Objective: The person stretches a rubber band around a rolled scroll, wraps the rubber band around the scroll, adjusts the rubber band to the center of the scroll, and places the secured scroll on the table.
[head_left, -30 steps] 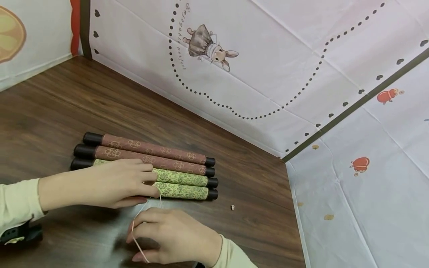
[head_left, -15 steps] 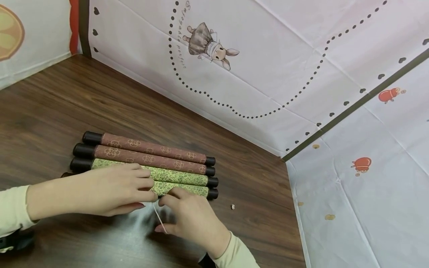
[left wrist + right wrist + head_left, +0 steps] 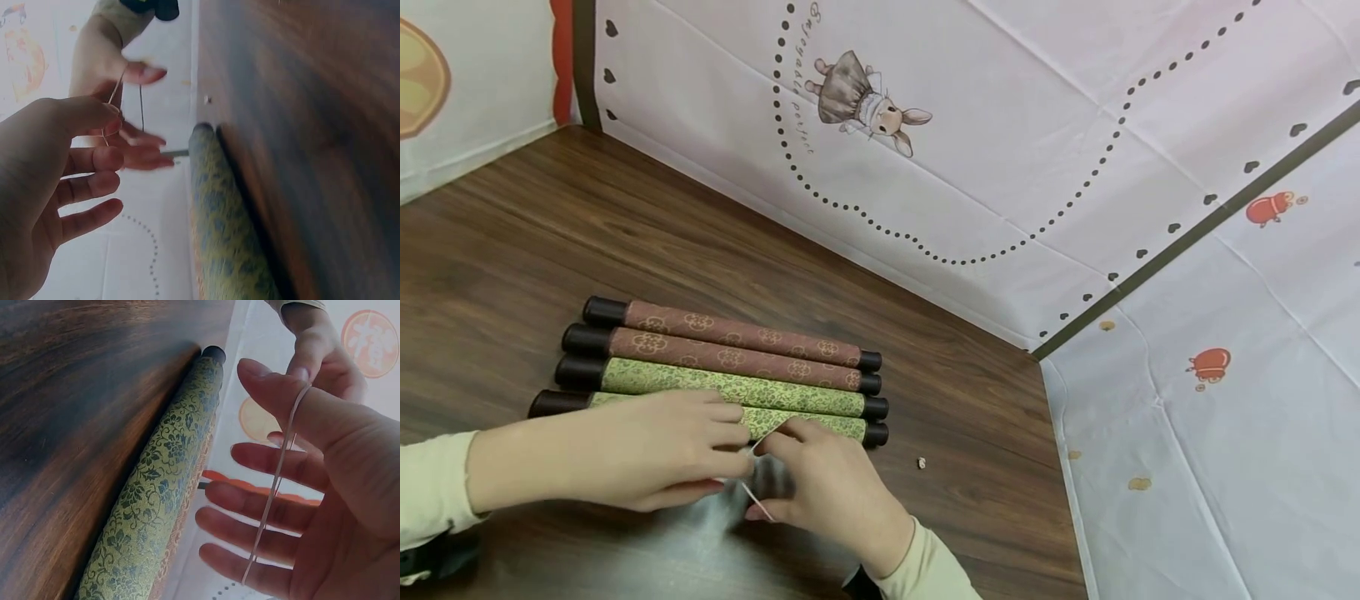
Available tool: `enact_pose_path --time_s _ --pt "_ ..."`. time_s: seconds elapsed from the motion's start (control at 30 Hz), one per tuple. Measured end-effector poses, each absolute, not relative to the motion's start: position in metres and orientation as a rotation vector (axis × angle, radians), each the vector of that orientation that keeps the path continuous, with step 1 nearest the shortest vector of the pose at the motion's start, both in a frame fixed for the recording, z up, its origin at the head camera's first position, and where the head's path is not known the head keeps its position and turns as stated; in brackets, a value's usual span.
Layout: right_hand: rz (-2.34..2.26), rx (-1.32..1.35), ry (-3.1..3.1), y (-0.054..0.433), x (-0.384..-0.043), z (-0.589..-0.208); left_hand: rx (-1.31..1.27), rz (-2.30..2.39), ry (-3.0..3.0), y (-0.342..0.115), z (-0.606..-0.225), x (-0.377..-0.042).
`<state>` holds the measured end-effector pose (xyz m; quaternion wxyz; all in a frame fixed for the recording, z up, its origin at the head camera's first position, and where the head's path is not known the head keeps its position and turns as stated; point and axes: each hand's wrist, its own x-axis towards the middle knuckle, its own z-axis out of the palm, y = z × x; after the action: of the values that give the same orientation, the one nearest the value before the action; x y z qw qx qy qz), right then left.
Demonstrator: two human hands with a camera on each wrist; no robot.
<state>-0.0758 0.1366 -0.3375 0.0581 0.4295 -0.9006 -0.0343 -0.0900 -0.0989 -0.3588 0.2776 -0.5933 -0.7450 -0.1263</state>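
Note:
A thin pale rubber band (image 3: 279, 467) is stretched round the spread thumb and fingers of my right hand (image 3: 835, 487), as the right wrist view shows. My left hand (image 3: 655, 450) pinches part of that band between thumb and forefinger; its other fingers stay loosely bent. Both hands are just in front of the nearest green scroll (image 3: 838, 423), partly covering it in the head view. Behind it lie a second green patterned scroll (image 3: 805, 400) and two brown patterned scrolls (image 3: 741, 360), side by side, all with black end knobs.
A tiny whitish bit (image 3: 921, 462) lies on the dark wooden table (image 3: 970, 500) right of the scrolls. Printed cloth walls (image 3: 1000, 167) stand behind and to the right, with another cloth wall (image 3: 490, 75) at the far left.
My right hand has moved up and right, close to the left fingers. My left hand has shifted slightly toward me, uncovering more of the green scrolls. The scrolls have stayed in place.

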Motion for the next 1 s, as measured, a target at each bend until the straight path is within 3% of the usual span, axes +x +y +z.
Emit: enact_pose_path --time_s 1.0 --pt "-0.063 1.239 -2.792 0.138 -0.0759 -0.334 -1.621 -0.295 -2.066 -0.0971 -0.3602 -0.0853"
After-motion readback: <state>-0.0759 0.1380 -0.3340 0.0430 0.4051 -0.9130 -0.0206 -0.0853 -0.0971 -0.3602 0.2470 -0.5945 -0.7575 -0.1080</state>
